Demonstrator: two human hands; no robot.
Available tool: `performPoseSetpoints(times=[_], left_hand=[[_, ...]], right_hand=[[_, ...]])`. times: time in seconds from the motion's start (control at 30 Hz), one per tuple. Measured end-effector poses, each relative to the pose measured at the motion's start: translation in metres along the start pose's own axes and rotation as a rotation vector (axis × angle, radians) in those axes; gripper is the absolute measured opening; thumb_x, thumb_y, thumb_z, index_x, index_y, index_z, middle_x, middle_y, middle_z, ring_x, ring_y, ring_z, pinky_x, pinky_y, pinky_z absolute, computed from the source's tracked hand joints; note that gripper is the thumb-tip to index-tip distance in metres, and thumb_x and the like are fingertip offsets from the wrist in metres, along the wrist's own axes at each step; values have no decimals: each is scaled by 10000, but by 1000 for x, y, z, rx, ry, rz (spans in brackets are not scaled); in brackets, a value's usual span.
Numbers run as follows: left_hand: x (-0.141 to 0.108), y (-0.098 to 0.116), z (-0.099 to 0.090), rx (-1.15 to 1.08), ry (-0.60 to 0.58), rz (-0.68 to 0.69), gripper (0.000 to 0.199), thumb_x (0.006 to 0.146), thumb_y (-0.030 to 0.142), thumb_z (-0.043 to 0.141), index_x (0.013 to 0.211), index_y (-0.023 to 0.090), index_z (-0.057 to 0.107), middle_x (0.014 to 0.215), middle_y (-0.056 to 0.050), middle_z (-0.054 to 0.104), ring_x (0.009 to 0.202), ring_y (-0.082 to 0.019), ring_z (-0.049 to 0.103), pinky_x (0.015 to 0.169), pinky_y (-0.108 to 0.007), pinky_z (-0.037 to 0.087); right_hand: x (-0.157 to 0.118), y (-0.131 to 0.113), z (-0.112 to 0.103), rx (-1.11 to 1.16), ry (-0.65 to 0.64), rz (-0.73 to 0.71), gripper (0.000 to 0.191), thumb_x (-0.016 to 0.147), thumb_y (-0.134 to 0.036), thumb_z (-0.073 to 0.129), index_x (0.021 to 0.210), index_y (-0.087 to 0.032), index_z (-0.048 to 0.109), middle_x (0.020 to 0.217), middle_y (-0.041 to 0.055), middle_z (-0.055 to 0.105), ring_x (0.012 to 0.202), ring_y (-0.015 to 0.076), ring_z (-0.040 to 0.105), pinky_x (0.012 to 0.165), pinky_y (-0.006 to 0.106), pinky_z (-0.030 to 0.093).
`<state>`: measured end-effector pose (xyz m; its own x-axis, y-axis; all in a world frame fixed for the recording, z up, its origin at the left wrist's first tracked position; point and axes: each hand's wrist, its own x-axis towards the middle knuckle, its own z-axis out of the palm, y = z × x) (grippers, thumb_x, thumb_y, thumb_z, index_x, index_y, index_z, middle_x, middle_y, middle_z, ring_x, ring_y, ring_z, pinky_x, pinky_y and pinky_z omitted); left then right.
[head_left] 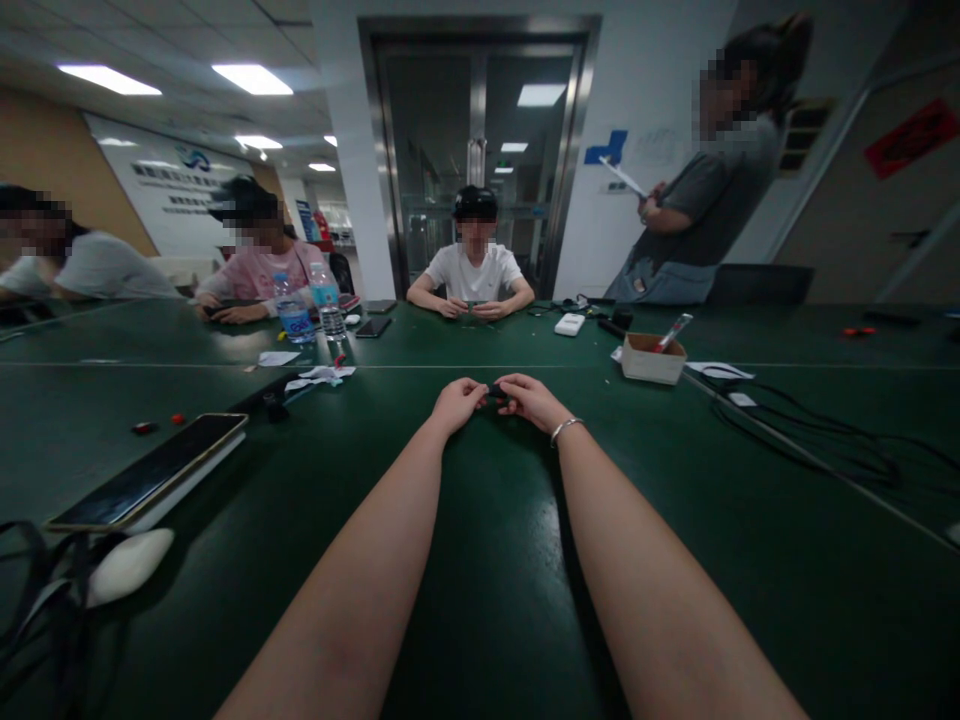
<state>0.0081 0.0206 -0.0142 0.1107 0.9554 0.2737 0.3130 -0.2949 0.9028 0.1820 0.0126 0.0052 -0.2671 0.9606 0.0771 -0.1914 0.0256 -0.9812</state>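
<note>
Both my arms reach forward over the dark green table (487,560). Between my fingertips is a small black object (496,391), too small and dark for me to tell its kind. My left hand (459,402) pinches it from the left side. From the right, my right hand (531,400) grips it with thumb and fingers; a silver bracelet (565,430) circles that wrist. The fingers partly hide the object, which is held just over the table top.
Left lie a large phone (161,470), a white mouse-like thing (131,567) and paper scraps (321,376). Two water bottles (295,310) stand behind. A small box (652,360) and black cables (817,430) are at right. People sit across; one person (697,200) stands.
</note>
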Motion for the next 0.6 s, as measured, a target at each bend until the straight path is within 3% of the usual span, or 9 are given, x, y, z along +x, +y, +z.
performPoseSetpoints(times=[0.1,0.23,0.4,0.6], left_hand=[[2,-3,0,73,40,-1,278,826,435,553,806,167,624,714,-38,646,639,-139,578,606,-257,433],[3,-4,-1,70,111,11,199,814,368,589,929,207,608,710,-1,627,635,-127,573,599,-240,427],[-1,2,-2,43,40,23,198,781,357,628,906,203,627,714,-4,626,643,-129,562,597,-240,424],[-2,3,-2,32,48,14,230,745,347,668,881,163,652,752,-41,661,684,-143,587,668,-262,447]], right_hand=[[-1,0,1,-9,-6,1,51,847,-102,608,857,-151,620,678,-21,622,400,19,477,572,236,596],[0,0,1,-15,-5,6,71,844,-81,599,849,-147,620,684,-16,627,412,27,496,572,234,594],[1,0,1,2,28,11,54,872,-99,578,867,-145,606,640,-25,613,377,22,458,575,266,601],[2,1,-1,2,30,8,26,864,-125,609,872,-148,599,644,-25,619,382,20,464,580,262,608]])
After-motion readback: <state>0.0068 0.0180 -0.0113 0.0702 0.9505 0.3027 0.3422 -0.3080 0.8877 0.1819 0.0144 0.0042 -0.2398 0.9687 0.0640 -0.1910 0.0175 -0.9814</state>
